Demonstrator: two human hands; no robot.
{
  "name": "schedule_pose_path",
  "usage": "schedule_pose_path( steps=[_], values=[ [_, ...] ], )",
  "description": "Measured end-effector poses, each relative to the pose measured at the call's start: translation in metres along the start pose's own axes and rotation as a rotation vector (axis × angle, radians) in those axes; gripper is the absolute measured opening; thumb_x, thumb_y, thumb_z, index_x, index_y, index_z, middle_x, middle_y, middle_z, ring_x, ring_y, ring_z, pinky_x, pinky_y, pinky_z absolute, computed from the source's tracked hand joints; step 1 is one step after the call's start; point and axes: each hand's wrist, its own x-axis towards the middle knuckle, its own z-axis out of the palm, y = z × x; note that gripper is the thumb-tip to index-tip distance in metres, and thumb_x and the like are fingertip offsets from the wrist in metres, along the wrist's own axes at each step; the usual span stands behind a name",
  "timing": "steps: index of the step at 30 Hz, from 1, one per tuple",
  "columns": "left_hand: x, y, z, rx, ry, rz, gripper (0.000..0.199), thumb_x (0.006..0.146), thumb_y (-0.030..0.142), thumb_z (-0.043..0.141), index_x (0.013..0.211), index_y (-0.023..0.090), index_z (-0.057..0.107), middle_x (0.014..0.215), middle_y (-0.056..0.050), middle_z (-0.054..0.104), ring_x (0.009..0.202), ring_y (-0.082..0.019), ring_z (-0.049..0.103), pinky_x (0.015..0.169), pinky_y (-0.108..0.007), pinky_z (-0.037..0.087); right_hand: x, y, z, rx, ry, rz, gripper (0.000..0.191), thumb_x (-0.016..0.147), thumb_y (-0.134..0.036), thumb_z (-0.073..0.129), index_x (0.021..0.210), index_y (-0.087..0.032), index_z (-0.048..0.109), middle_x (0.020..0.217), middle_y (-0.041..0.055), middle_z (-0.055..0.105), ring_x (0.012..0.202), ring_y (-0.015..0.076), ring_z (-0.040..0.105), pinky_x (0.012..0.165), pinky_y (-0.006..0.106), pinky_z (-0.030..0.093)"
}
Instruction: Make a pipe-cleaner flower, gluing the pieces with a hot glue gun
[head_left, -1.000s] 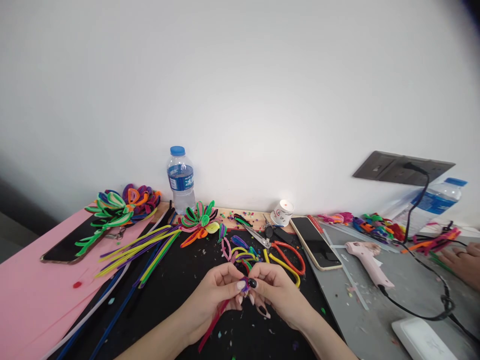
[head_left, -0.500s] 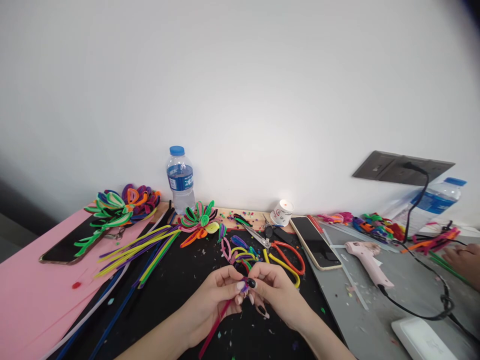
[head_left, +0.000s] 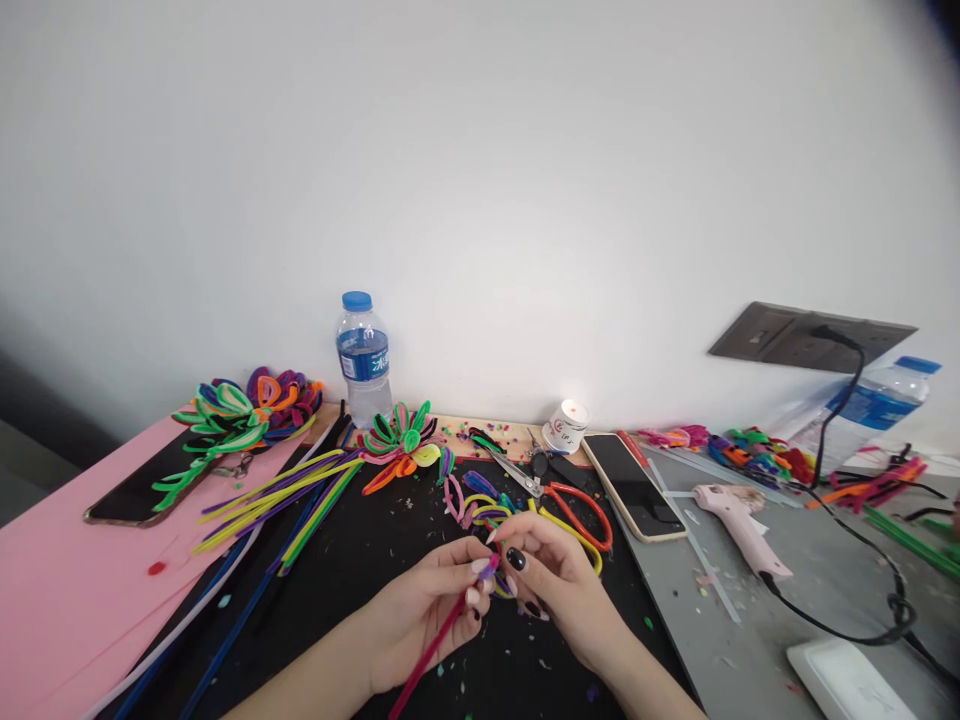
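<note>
A: How are the hands set?
B: The left hand [head_left: 435, 595] pinches a purple piece [head_left: 490, 567] between thumb and finger, over the black mat [head_left: 360, 560]. A red pipe cleaner [head_left: 427, 660] slants down toward the person from that hand; I can't tell whether the two are joined.
A: Why the fingertips?
B: Probably because the piece is so small; a wider grip would cover it.
A: And the right hand [head_left: 559, 585]?
B: Curled just beside the piece, thumb and forefinger slightly apart. I can't tell if it grips anything.
A: The scissors [head_left: 534, 487]?
B: Just beyond, handles toward the person, likely for easy reach. Loose pipe cleaners [head_left: 277, 500] fan out on the left, perhaps to keep the middle free.
A: And the surroundings?
B: The bench [head_left: 735, 670] is grey on the right, pink on the left, with scraps scattered about. A bottle [head_left: 364, 365] stands upright near a plain pale wall [head_left: 480, 200], and a glue gun [head_left: 739, 525] lies right of the mat.
</note>
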Motion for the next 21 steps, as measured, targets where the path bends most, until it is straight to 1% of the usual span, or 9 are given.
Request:
schedule_pose_path(
  steps=[4,9,12,15,17,21],
  values=[
    [-0.0001,-0.0018,-0.0015,0.048,0.012,-0.021,0.003,0.077,0.009,0.06,0.076,0.009,0.063,0.066,-0.002,0.055,0.052,-0.003,0.054,0.051,-0.012,0.046,0.0006,0.0045,-0.0018,0.071,-0.088,0.085,0.02,0.076,-0.033,0.063,0.082,-0.015,0.057,0.055,-0.0055,0.046,0.042,0.0036,0.031,0.038,0.016,0.022],
    [0.0009,-0.0037,-0.0035,0.083,0.044,0.012,0.004,0.077,0.011,0.061,0.079,0.008,0.064,0.068,-0.002,0.056,0.054,-0.004,0.055,0.055,-0.013,0.047,0.0023,0.0094,-0.0036,0.064,-0.035,0.134,0.017,0.078,-0.032,0.061,0.077,-0.017,0.053,0.052,-0.0071,0.047,0.037,0.0029,0.029,0.035,0.016,0.019],
    [0.0004,-0.0031,-0.0018,0.065,0.053,0.016,0.005,0.076,0.009,0.063,0.08,0.008,0.064,0.068,-0.002,0.055,0.053,-0.003,0.054,0.053,-0.011,0.046,0.0021,0.0073,-0.0036,0.001,-0.011,0.094,0.018,0.078,-0.034,0.061,0.079,-0.017,0.055,0.054,-0.0065,0.047,0.039,0.0038,0.031,0.037,0.017,0.022],
    [0.0001,-0.0018,-0.0007,0.017,0.03,-0.003,0.01,0.075,0.01,0.063,0.085,0.01,0.063,0.07,-0.001,0.055,0.052,-0.002,0.054,0.052,-0.01,0.045,0.0012,0.0039,-0.0038,-0.099,-0.031,0.004,0.02,0.075,-0.032,0.064,0.086,-0.016,0.06,0.061,-0.0042,0.047,0.051,0.0074,0.039,0.046,0.02,0.03],
    [0.0006,-0.0012,-0.0009,0.015,0.006,-0.025,0.011,0.076,0.011,0.062,0.087,0.009,0.063,0.069,-0.002,0.055,0.051,-0.002,0.054,0.052,-0.01,0.045,0.0008,0.0028,-0.004,-0.166,-0.051,-0.029,0.02,0.073,-0.029,0.066,0.089,-0.017,0.063,0.065,-0.0031,0.047,0.057,0.0096,0.042,0.053,0.022,0.034],
    [0.002,-0.0009,-0.0004,0.066,-0.004,-0.043,0.008,0.077,0.014,0.062,0.084,0.009,0.062,0.068,-0.002,0.055,0.05,-0.002,0.053,0.051,-0.01,0.043,0.0018,0.0026,-0.0035,-0.215,-0.042,-0.022,0.01,0.074,-0.025,0.065,0.08,-0.017,0.064,0.069,-0.0016,0.051,0.061,0.0111,0.047,0.057,0.024,0.037]
  ],
)
